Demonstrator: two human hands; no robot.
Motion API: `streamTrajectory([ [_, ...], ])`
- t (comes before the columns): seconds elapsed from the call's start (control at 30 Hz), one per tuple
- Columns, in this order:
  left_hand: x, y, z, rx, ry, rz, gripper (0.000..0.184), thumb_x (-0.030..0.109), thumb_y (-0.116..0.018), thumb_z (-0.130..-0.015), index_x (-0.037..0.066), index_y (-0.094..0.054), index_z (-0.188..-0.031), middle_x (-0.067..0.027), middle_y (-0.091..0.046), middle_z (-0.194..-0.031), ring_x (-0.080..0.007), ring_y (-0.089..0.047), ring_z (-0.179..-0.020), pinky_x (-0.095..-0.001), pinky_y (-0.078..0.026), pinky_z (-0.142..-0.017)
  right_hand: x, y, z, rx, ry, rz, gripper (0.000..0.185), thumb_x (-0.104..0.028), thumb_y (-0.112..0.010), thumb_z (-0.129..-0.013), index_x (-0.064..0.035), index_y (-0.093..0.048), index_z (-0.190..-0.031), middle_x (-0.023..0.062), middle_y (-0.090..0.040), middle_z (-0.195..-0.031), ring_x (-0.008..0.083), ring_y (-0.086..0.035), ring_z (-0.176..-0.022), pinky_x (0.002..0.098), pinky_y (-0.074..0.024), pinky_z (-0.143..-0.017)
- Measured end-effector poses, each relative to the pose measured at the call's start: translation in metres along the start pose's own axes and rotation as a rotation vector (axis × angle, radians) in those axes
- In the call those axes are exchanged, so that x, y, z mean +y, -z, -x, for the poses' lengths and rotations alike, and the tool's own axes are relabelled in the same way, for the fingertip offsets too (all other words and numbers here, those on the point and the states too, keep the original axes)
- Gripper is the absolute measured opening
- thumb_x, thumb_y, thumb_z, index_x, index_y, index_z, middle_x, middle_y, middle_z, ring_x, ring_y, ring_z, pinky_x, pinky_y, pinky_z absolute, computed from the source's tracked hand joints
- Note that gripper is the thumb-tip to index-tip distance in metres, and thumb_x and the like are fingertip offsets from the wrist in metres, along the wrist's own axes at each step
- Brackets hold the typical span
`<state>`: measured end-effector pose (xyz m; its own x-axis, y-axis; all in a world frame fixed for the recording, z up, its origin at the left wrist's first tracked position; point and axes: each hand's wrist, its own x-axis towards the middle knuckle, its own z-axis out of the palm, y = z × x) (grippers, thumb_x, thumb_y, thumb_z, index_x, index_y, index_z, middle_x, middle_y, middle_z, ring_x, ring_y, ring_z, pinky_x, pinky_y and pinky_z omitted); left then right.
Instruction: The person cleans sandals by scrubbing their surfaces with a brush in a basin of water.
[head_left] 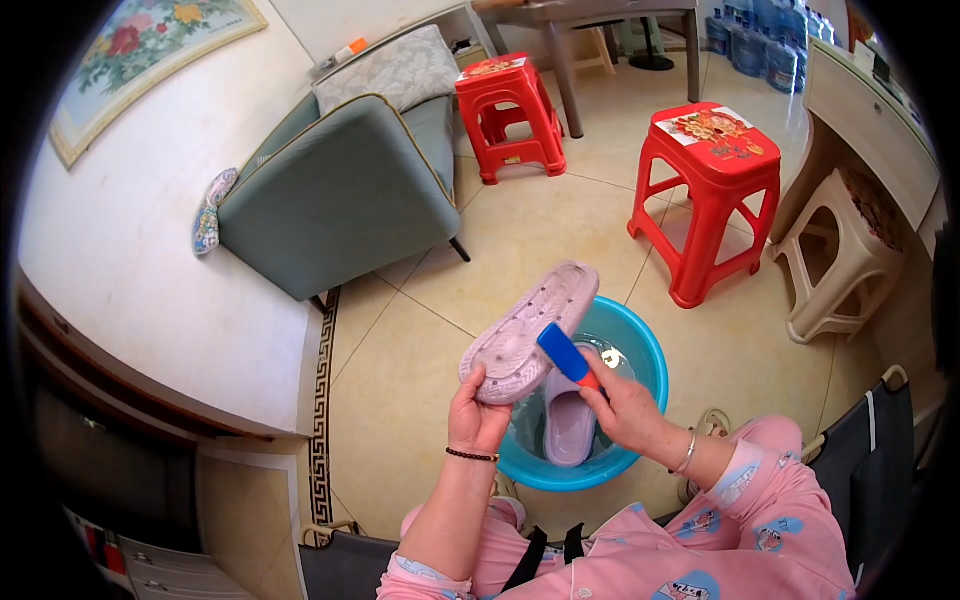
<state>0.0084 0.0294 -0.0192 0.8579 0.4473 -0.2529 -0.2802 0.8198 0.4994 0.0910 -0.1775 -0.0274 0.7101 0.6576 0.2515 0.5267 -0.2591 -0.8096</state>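
My left hand (478, 415) grips the heel end of a pale pink slipper (525, 335), its holed footbed turned up toward me. The slipper is held above the left rim of a turquoise basin (655, 360). In my right hand (625, 410) is a blue scrubbing brush (563, 352) with a red handle, its head close to the slipper's right side. Whether the bristles touch the slipper I cannot tell. A second pink slipper (570, 430) lies in the basin, in water, partly hidden by my right hand and the brush.
Beyond the basin stand two red plastic stools (715, 150) with flower-patterned tops. A grey-green armchair (340, 200) is at the left by the wall. To the right, a beige stool (845, 250) stands under a desk (870, 120). Large water bottles (765, 50) are at the back.
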Motion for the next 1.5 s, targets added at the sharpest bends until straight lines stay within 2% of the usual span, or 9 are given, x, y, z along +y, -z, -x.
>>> streamTrajectory([
  [0.27,-0.003,0.01,-0.006,0.06,0.015,0.093,0.04,0.014,-0.051,-0.093,0.0,-0.046,-0.13,-0.0148,-0.054,-0.132,-0.0304,-0.051,-0.123,-0.0468,-0.039,-0.107,-0.008,-0.003,0.005,-0.065,0.089,0.104,0.049,-0.023,-0.055,-0.094,-0.0166,-0.04,-0.141,0.0154,-0.066,-0.093,0.0347,-0.065,-0.076,0.0438,-0.0508,-0.063],
  [0.43,-0.001,0.013,-0.002,0.003,0.239,0.107,0.032,0.023,-0.052,-0.093,0.005,-0.055,-0.12,-0.0107,-0.063,-0.118,-0.0268,-0.063,-0.105,-0.0434,-0.056,-0.085,-0.005,0.003,-0.006,0.081,0.053,0.104,0.048,-0.024,-0.055,-0.094,-0.0166,-0.041,-0.14,0.0158,-0.065,-0.091,0.0361,-0.064,-0.077,0.045,-0.0503,-0.066],
  [0.53,-0.004,0.009,-0.001,0.028,0.208,0.038,0.031,0.026,-0.054,-0.093,0.007,-0.058,-0.117,-0.0094,-0.066,-0.112,-0.0253,-0.066,-0.099,-0.0398,-0.059,-0.079,0.007,0.004,-0.01,0.043,-0.141,0.015,0.047,-0.025,-0.054,-0.094,-0.0144,-0.043,-0.138,0.0186,-0.066,-0.094,0.0388,-0.064,-0.082,0.0457,-0.0501,-0.069],
  [0.7,-0.002,0.012,-0.002,0.007,0.202,0.035,0.032,0.026,-0.054,-0.093,0.008,-0.057,-0.118,-0.0098,-0.066,-0.113,-0.0255,-0.066,-0.099,-0.0407,-0.058,-0.081,0.013,0.002,-0.012,0.106,-0.121,-0.167,0.045,-0.026,-0.054,-0.095,-0.0113,-0.045,-0.137,0.0247,-0.064,-0.099,0.0422,-0.063,-0.085,0.0454,-0.0505,-0.072],
  [0.9,-0.004,0.007,-0.002,0.02,0.17,0.023,0.033,0.027,-0.054,-0.094,0.008,-0.055,-0.121,-0.0099,-0.065,-0.115,-0.0256,-0.064,-0.103,-0.0409,-0.058,-0.083,-0.011,-0.005,0.008,-0.107,-0.044,-0.12,0.048,-0.027,-0.056,-0.094,-0.0103,-0.045,-0.137,0.0219,-0.066,-0.092,0.0393,-0.065,-0.079,0.0448,-0.0507,-0.068],
  [1.0,-0.004,0.01,-0.003,0.015,0.157,0.01,0.035,0.026,-0.054,-0.095,0.007,-0.052,-0.124,-0.0105,-0.063,-0.118,-0.0258,-0.063,-0.105,-0.0411,-0.058,-0.083,-0.007,-0.007,0.004,0.002,0.053,-0.112,0.048,-0.028,-0.057,-0.093,-0.0113,-0.045,-0.137,0.0214,-0.066,-0.089,0.0385,-0.065,-0.077,0.0445,-0.0503,-0.066],
  [1.23,0.0,0.01,-0.003,-0.05,0.168,-0.018,0.039,0.024,-0.054,-0.095,0.007,-0.048,-0.13,-0.0117,-0.06,-0.123,-0.0257,-0.062,-0.109,-0.0413,-0.058,-0.084,0.013,0.003,-0.018,0.225,-0.046,-0.167,0.04,-0.021,-0.054,-0.094,-0.0073,-0.049,-0.131,0.0245,-0.064,-0.092,0.0403,-0.064,-0.08,0.0426,-0.0495,-0.067],
  [1.33,0.002,0.008,-0.002,-0.134,0.173,-0.068,0.041,0.023,-0.055,-0.095,0.007,-0.047,-0.132,-0.0123,-0.059,-0.125,-0.0264,-0.062,-0.109,-0.0412,-0.058,-0.084,0.005,0.015,-0.021,0.119,-0.234,-0.295,0.04,-0.023,-0.055,-0.094,-0.0068,-0.05,-0.131,0.0256,-0.064,-0.093,0.0402,-0.064,-0.084,0.0419,-0.0497,-0.068],
  [1.5,0.001,-0.003,0.002,-0.168,0.119,-0.188,0.041,0.024,-0.053,-0.096,0.007,-0.047,-0.132,-0.0126,-0.057,-0.128,-0.0267,-0.057,-0.117,-0.0453,-0.051,-0.095,0.001,0.003,-0.006,0.054,-0.111,-0.171,0.043,-0.027,-0.056,-0.094,-0.0091,-0.049,-0.132,0.0231,-0.065,-0.089,0.0397,-0.065,-0.077,0.0423,-0.0503,-0.064],
])
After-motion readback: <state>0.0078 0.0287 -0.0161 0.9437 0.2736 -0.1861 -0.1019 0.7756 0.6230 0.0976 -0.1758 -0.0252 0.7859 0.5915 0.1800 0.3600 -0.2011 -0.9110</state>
